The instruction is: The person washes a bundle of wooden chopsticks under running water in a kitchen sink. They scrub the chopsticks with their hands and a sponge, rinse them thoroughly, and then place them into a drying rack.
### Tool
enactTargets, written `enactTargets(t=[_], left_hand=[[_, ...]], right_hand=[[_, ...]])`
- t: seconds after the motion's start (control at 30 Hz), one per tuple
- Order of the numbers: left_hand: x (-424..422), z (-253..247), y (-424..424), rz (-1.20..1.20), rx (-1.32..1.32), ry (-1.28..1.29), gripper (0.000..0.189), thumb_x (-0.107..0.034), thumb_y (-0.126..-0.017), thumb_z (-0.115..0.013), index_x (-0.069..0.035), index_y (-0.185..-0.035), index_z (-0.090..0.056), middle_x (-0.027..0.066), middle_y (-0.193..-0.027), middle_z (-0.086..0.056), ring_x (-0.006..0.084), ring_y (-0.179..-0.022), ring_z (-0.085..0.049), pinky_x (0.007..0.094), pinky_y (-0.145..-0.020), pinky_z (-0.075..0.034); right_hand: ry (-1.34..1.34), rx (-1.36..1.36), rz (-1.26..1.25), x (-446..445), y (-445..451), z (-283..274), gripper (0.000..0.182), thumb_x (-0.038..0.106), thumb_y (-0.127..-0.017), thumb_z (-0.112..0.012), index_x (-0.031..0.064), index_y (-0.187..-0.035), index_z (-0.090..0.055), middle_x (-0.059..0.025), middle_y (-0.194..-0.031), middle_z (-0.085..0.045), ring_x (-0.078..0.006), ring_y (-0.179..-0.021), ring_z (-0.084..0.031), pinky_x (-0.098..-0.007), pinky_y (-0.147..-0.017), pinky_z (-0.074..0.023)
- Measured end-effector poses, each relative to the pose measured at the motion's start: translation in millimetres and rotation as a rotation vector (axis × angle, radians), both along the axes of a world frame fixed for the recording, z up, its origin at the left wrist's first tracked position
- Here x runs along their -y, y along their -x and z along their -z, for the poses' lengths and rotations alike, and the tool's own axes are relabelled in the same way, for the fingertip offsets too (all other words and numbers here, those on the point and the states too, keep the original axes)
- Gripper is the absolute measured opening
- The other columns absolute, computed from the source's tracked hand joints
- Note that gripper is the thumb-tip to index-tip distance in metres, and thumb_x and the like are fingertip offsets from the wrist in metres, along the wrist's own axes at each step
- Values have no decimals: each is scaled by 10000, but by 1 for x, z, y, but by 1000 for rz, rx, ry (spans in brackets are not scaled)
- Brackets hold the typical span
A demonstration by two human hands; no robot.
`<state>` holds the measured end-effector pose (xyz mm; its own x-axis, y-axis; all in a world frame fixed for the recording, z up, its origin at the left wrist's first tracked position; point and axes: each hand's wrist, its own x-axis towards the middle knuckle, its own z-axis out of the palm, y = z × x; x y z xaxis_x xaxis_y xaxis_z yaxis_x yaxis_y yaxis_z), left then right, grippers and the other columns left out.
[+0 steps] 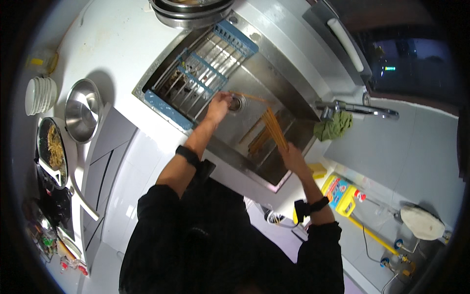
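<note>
In the stainless steel sink (262, 79), my right hand (293, 160) grips a bundle of wooden chopsticks (273, 128) by one end. More chopsticks (259, 141) lie on the sink floor just beyond and beneath that bundle. My left hand (220, 104) is beside the drain (237, 103), its fingers closed at the end of a single chopstick (251, 97) that extends across the drain's far side. A blue-ended metal drying rack (205, 70) spans the sink to the left, close to my left hand.
Stacked steel pans (191, 16) stand beyond the sink. The faucet (356, 108) and a green cloth (334, 126) are at right, near a yellow detergent bottle (339, 194). On the left counter are a steel bowl (83, 110), stacked white bowls (40, 95) and a frying pan with food (55, 150).
</note>
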<state>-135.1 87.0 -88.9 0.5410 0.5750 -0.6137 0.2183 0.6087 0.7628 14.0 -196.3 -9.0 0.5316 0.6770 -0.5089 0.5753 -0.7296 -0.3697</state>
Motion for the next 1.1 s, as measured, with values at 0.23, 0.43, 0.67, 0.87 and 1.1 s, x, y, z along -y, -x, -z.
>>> enactTargets(t=[0.23, 0.43, 0.67, 0.87, 1.1], left_hand=[[5, -25, 9, 131, 52, 76, 250, -188, -913, -491, -59, -1121, -543, 6, -959, -613, 87, -816, -576, 250, -706, -446], [10, -34, 18, 80, 134, 74, 256, -158, -912, -473, 7, -1098, -533, 71, -950, -600, 144, -754, -596, 265, -689, -482], [9, -51, 41, 36, 35, 3, 245, -141, -886, -499, -6, -1085, -542, 71, -945, -592, 131, -597, -545, 245, -536, -447], [11, -63, 43, 3, 31, 64, 223, -183, -885, -530, -61, -1072, -536, 25, -899, -586, 89, -588, -509, 223, -493, -384], [14, -57, 56, -35, 65, 24, 238, -192, -895, -525, -46, -1082, -536, 34, -910, -586, 98, -642, -544, 235, -553, -420]], right_hand=[[-328, -28, 84, -89, 26, -150, 369, 322, -914, -523, -37, -1005, -530, -250, -781, -615, -443, -736, -592, -446, -609, -468], [293, -77, -230, 0, -2, 10, 383, 335, -926, -479, -27, -1035, -543, -233, -785, -625, -427, -724, -607, -472, -628, -473], [-221, 15, 47, -48, 7, -121, 377, 345, -911, -510, -1, -1059, -532, -219, -768, -618, -407, -740, -613, -457, -618, -470], [-669, 9, 21, -36, 32, -75, 329, 315, -917, -512, 6, -1029, -525, -221, -742, -607, -407, -723, -610, -444, -614, -473], [-205, -9, -58, -28, 17, -88, 352, 376, -918, -508, 32, -983, -539, -223, -703, -598, -404, -675, -591, -500, -593, -453]])
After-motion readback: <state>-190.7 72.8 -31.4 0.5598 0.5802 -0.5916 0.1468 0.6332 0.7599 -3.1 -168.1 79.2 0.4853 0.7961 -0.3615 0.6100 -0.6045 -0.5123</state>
